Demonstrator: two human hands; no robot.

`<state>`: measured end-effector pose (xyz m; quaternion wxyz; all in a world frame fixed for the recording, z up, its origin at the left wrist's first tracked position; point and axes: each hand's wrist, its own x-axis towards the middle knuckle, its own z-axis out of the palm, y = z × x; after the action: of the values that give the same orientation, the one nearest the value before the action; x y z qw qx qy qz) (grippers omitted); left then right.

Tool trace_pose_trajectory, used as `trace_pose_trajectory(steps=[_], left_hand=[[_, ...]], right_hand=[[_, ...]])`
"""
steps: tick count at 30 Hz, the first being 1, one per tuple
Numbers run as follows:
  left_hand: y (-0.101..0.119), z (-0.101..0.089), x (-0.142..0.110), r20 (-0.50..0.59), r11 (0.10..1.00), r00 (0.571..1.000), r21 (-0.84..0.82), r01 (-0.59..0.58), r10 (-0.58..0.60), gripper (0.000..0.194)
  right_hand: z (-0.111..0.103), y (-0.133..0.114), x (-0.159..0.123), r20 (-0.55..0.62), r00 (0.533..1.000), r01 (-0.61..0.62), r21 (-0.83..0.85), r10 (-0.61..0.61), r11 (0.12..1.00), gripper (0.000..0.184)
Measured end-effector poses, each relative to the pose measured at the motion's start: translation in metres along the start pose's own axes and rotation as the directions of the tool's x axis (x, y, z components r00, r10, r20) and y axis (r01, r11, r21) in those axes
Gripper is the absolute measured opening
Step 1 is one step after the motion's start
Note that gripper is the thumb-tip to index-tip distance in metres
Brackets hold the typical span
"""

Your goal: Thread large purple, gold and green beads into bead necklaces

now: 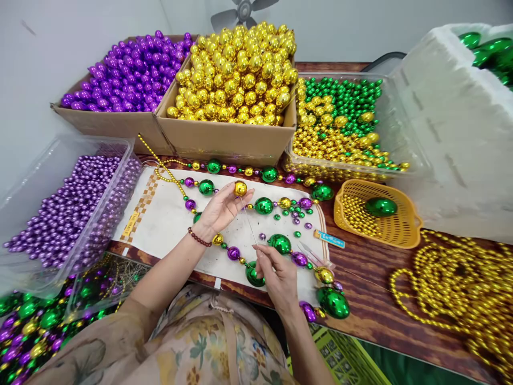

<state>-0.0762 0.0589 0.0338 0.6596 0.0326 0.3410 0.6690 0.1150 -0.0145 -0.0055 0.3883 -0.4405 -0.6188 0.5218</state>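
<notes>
My left hand [220, 209], with a brown bead bracelet [199, 237] at its wrist, pinches a shiny gold bead [240, 188] between thumb and fingertips. In my right hand [277, 275] a long thin needle [249, 222] is gripped, its upper end just below the gold bead; whether it enters the hole I cannot tell. Under and around both hands a strand of green, purple and gold beads lies on a white towel [160, 230]. One large green bead [253, 274] is partly behind my right hand. Small loose beads [296, 214] lie to the right.
Cardboard boxes of purple beads [132, 75] and gold beads [240, 69] stand at the back. Clear tubs hold small purple beads [76, 214] and gold-green beads [340, 123]. A yellow basket [401, 238], a blue-handled cutter [331, 239] and gold bead chains [449, 283] are at right.
</notes>
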Motion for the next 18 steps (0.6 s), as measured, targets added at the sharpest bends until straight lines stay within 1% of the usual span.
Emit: trace_pose_trajectory(steps=[7,11,15,18], left_hand=[[-0.004,0.001,-0.006,0.06,0.998,0.997,0.033,-0.051,0.049,0.003],[-0.005,0.002,-0.01,0.071,0.995,0.994,0.061,-0.083,0.079,0.004],[-0.01,0.005,-0.015,0.097,0.991,0.99,0.081,-0.11,0.102,0.014],[-0.017,0.007,-0.021,0.126,0.986,0.986,0.115,-0.12,0.106,0.017]], right_hand=[[0.004,0.0,-0.001,-0.015,1.0,-0.022,-0.005,0.022,1.0,0.024],[0.007,0.0,-0.003,-0.026,0.999,-0.047,0.002,0.047,0.999,0.026],[0.01,0.001,-0.002,-0.064,0.997,-0.044,0.022,0.045,0.999,0.026],[0.014,0.002,0.002,-0.086,0.996,-0.024,0.029,0.027,0.999,0.025]])
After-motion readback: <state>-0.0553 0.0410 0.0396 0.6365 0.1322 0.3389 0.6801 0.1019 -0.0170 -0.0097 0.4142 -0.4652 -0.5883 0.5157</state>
